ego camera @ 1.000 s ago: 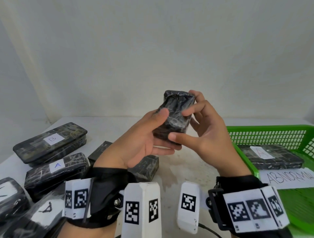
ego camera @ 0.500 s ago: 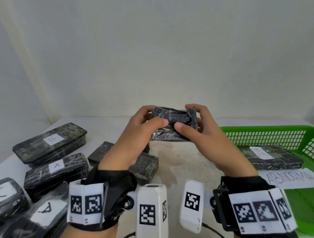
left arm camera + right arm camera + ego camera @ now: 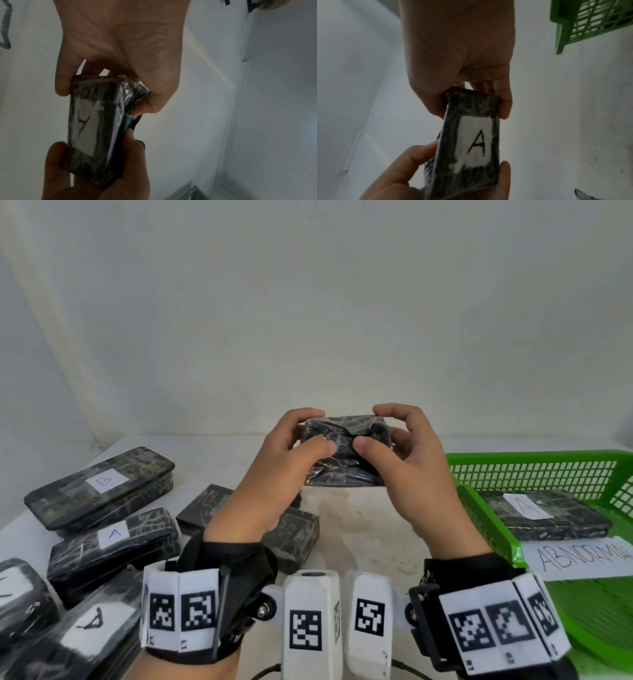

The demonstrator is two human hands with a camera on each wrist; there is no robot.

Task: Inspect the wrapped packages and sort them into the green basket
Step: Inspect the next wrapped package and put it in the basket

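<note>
Now you're mid-inspection: left hand (image 3: 287, 460) & right hand (image 3: 411, 460) each pinch an end of the wrapped package (image 3: 346, 453), held up off the surface, "A" label facing away. Next, w/ check done, carry it right of your grip into the green basket (image 3: 534, 470).

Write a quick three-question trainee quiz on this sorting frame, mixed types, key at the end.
1. True or false: only the left hand grips the held package; the right hand hangs free.
2. The held package's white label, seen in the right wrist view, bears which letter? a) A b) B c) C
3. Fill in: the package already in the green basket lies behind a paper sign starting "ABNO___".

Key: 1 false, both hands grip it, one at each end. 2 a. 3 "RMA", as far as the frame edge lets it be read.
</note>
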